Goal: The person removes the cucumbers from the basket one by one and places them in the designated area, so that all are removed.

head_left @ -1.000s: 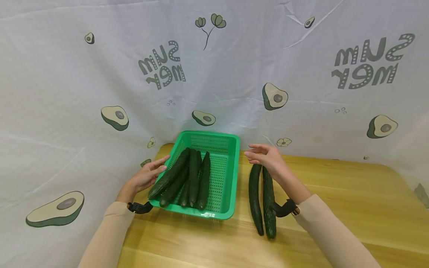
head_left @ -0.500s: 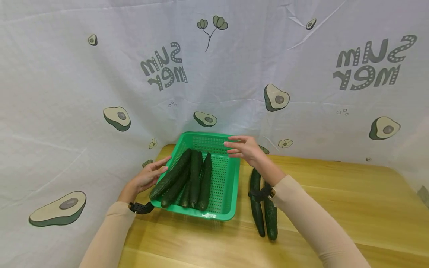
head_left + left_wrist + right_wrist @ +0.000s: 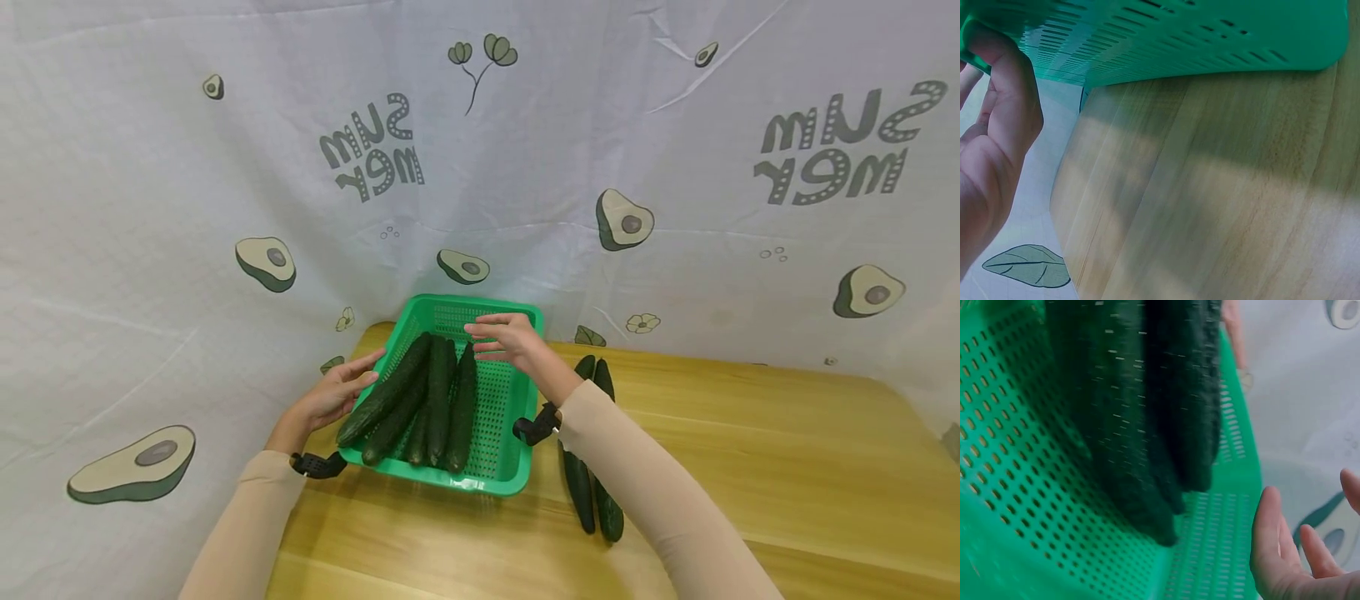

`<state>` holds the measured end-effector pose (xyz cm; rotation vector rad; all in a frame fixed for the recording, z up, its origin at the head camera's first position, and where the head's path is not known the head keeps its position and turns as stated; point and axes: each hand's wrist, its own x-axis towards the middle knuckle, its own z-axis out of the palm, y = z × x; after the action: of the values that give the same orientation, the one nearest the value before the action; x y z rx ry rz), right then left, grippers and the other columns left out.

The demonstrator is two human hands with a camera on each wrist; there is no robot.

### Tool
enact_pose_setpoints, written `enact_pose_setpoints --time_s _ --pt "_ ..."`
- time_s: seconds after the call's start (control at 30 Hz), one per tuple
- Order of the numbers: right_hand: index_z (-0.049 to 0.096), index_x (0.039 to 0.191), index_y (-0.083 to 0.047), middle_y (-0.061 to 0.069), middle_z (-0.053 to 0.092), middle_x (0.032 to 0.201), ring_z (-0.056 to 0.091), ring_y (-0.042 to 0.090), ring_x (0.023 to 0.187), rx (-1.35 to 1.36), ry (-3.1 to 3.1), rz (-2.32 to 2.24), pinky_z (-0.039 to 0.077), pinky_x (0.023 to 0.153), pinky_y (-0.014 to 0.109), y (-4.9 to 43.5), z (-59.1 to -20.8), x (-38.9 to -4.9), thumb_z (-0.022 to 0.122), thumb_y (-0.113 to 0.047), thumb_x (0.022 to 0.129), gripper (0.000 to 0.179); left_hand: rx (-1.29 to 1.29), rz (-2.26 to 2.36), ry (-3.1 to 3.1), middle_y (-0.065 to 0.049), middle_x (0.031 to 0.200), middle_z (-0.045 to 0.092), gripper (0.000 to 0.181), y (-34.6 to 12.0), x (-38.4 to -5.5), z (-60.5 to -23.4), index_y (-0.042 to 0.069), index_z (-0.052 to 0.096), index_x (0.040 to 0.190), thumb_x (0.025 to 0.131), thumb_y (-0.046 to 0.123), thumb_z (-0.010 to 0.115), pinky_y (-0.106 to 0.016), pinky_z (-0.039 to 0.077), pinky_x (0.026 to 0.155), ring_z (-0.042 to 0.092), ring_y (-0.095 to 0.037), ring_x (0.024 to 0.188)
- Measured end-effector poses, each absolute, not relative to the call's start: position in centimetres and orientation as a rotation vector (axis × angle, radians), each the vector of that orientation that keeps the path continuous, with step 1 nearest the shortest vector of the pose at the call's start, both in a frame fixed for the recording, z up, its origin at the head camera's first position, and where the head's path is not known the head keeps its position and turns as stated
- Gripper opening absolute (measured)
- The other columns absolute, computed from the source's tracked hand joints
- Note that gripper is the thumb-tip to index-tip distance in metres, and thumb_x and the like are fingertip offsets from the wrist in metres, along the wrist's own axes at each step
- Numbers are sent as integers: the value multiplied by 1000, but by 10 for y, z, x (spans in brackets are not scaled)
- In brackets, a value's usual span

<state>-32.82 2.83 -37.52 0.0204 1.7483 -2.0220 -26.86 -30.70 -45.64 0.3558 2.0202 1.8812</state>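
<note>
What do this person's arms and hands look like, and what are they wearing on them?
Both arms wear plain beige long sleeves: left sleeve and right sleeve, with no print visible. The left hand and right hand are gloveless. Each wrist carries a black attachment: left attachment, right attachment. I see no cables.

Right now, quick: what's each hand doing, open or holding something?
Left hand: holding the green basket.
Right hand: open, holding nothing.

White cloth backdrop (image 3: pixel 540 150) (avocado-printed), wooden table (image 3: pixel 750 450)
</note>
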Motion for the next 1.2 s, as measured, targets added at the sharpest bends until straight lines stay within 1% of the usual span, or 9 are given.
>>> enact_pose_setpoints --time_s 0.13,0.3,0.4,0.53,0.8,1.0,1.2 --pt "52 141 3 27 56 136 50 47 126 40 1768 -1998 50 95 51 17 -388 -328 69 -8 95 51 340 1881 2021 -17 165 4 59 -306 -269 -456 17 23 161 108 19 48 -20 30 43 27 -5 43" --pt "54 139 2 27 57 134 52 47 124 64 1795 -1965 50 94 53 6 -398 -326 72 -11 93 51 344 1882 2019 -19 165 3 59 -306 -269 -457 16 22 161 108 18 48 -20 30 43 27 -4 42" --pt "54 140 2 27 58 133 56 45 120 80 1820 -1936 53 89 50 2 -404 -326 74 -13 93 54 357 1884 2019 -20 165 2 59 -306 -270 -457 15 22 161 108 17 47 -21 30 43 26 -5 43" --pt "52 143 2 27 57 133 58 44 117 101 1837 -1921 55 86 48 -2 -412 -326 74 -15 93 57 345 1881 2017 -18 165 4 59 -305 -270 -456 17 23 161 108 19 49 -21 30 43 28 -3 43" --pt "52 142 2 28 56 134 58 44 117 131 1804 -1925 53 89 50 -8 -420 -328 74 -14 92 57 335 1890 2007 -17 165 5 59 -304 -270 -455 16 23 161 108 17 48 -20 31 43 29 -2 42" --pt "52 142 1 28 55 134 59 43 116 161 1759 -1895 54 87 48 -12 -425 -328 76 -13 91 58 326 1887 2002 -15 166 5 59 -304 -270 -457 18 24 161 107 19 50 -20 31 43 29 -3 42" --pt "50 144 2 29 54 135 59 43 115 118 1750 -1843 56 83 45 -17 -428 -328 75 -13 91 61 339 1890 2014 -15 166 5 59 -306 -270 -458 16 23 161 108 18 49 -20 31 42 29 -4 41"
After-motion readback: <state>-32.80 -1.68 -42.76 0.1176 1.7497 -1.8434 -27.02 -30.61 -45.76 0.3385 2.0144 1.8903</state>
